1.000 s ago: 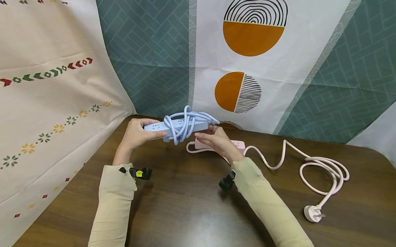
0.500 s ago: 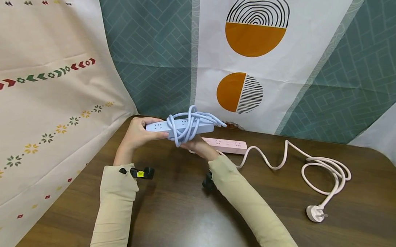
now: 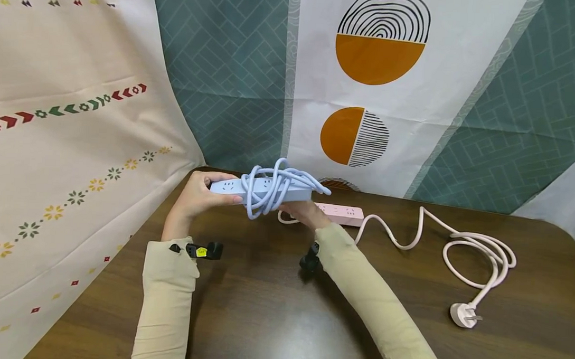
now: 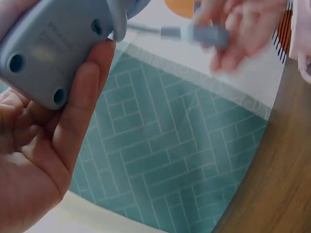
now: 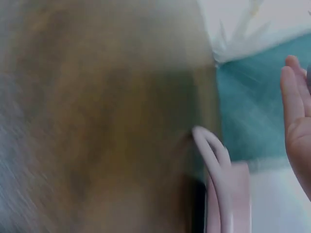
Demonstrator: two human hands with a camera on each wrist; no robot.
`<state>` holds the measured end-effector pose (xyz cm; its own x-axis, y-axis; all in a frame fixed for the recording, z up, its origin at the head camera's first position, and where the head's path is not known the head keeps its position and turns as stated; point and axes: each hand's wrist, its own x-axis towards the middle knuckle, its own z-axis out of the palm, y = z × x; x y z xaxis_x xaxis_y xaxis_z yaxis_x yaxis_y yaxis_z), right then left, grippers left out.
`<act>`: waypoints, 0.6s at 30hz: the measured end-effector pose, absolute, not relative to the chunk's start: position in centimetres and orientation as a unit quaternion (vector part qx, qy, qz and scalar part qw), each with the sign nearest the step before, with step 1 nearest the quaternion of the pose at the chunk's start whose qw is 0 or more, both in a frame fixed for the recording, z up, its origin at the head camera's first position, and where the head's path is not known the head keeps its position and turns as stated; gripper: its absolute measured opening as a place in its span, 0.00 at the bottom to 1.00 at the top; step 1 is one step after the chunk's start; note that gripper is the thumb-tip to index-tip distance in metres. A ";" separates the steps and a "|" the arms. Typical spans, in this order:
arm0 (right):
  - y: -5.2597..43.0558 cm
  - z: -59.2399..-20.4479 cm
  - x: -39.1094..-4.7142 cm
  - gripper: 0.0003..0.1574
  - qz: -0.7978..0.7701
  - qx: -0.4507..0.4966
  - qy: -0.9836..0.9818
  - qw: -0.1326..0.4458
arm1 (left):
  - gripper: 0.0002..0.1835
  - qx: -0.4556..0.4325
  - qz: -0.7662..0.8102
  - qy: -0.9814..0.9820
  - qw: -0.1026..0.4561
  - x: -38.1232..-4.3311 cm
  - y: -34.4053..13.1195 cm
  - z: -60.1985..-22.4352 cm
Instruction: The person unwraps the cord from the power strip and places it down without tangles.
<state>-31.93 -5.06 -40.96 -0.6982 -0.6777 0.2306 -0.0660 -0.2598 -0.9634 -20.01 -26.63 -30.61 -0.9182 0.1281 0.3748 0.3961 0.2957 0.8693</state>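
Raised over the far side of the table is a light blue power strip [image 3: 296,194], its cord [image 3: 263,197] wound loosely around the middle. My left hand [image 3: 194,194] grips its left end, thumb along the front. My right hand [image 3: 306,213] is below and behind the right end, its fingers hidden in the head view. In the left wrist view that same right hand [image 4: 252,36] is blurred, and its fingers hold the blue plug [image 4: 209,35] at the end of the cord. The underside of the strip, with round holes, faces the left wrist camera.
Behind my right hand a pink power strip [image 3: 345,216] lies on the brown table [image 3: 245,305]. Its pink cord [image 3: 421,226] snakes right into loose loops and ends in a plug [image 3: 464,315]. Patterned cloths [image 3: 224,93] hang at the back and left.
My right hand has moved left, from the strip's right end to behind and under it, then slightly right again. My left hand keeps its grip. The cord loops have shifted a little.
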 end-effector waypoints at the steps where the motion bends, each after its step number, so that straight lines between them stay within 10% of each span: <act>1: -4.4 -40.2 -31.6 0.17 -0.740 -0.333 0.544 0.214 | 0.21 -0.164 -0.568 -0.798 0.117 -20.0 -26.8 -30.7; 18: 2.4 -32.1 -31.1 0.29 -0.702 -0.238 0.665 0.085 | 0.21 -0.138 -0.534 -0.830 0.087 -20.4 -27.1 -31.3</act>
